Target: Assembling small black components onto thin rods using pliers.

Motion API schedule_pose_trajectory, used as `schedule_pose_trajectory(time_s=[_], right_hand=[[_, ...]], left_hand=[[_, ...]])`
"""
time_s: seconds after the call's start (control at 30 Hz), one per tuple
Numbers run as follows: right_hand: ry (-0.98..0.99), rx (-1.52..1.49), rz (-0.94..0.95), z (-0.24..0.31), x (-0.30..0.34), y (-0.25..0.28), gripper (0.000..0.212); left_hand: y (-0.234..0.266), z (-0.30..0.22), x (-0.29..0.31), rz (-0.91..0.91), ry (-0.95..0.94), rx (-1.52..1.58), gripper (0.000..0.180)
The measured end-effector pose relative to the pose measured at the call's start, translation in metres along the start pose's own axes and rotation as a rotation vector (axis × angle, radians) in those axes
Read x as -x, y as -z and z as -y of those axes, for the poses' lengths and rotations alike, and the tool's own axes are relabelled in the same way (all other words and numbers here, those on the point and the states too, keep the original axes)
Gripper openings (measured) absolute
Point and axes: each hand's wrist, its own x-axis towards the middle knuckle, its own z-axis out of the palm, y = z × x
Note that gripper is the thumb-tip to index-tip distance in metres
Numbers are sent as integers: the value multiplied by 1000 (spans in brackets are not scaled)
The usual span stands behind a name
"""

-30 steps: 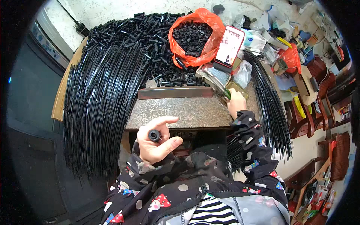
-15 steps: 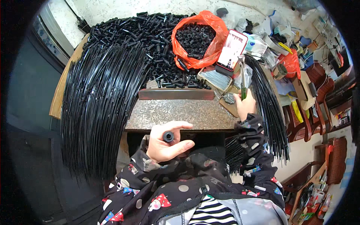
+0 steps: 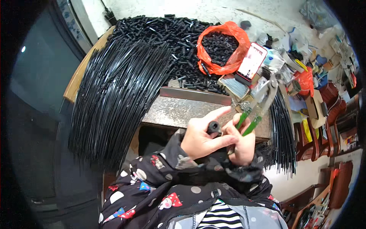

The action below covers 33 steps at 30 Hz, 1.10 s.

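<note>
Held between thumb and fingers of the left hand (image 3: 200, 138): one short black tube piece (image 3: 214, 127), round open end facing up, index finger stretched out toward the far right. Grip narrow, closed on the piece.

Right hand (image 3: 241, 144): closed around the green handles of a pair of pliers (image 3: 256, 108), metal head pointing far and right, above the bench edge. Both hands touch each other, near the middle of the view, just above the patterned dark sleeves (image 3: 179, 164).

Head view, remaining items:

- Stone-topped work slab (image 3: 171, 112), speckled brown, directly beyond the hands; a metal bar (image 3: 194, 95) lies along its far edge.
- Bundle of long thin black rods (image 3: 114, 91), fanned over the left side of the bench and hanging off its near edge.
- Second, smaller bundle of black rods (image 3: 283, 133), on the right, hanging down past the slab.
- Heap of short black tube pieces (image 3: 160, 32), far centre, spread across the bench top.
- Orange plastic bag (image 3: 221, 45), open, filled with small black parts, far and right of the heap.
- Phone (image 3: 252, 61) with a red rim, leaning just right of the bag.
- Mixed clutter of packets and tools, far right; details too small to tell.
- Wooden chairs (image 3: 324, 126), right edge.
</note>
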Motion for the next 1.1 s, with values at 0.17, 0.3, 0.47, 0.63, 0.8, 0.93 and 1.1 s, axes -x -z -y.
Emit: schedule_pose_trajectory(time_s=[0.17,0.3,0.47,0.63,0.8,0.93,1.1], right_hand=[[154,6,17,-11,17,-13,22],[178,-18,52,-10,23,-22,25],[178,21,76,-9,25,-24,24],[289,123,105,-10,26,-26,23],[254,59,92,-9,27,-30,24],[237,12,76,-11,27,-29,24],[574,238,58,-25,25,-31,20]], left_hand=[[-2,0,9,-31,-33,61,63],[1,-6,15,-58,-68,39,65],[3,-3,18,-81,-122,18,67],[6,-15,23,-84,-52,4,67],[5,-12,23,-101,-81,28,68],[2,-8,22,-118,-100,24,70],[-7,7,27,-195,-146,48,74]])
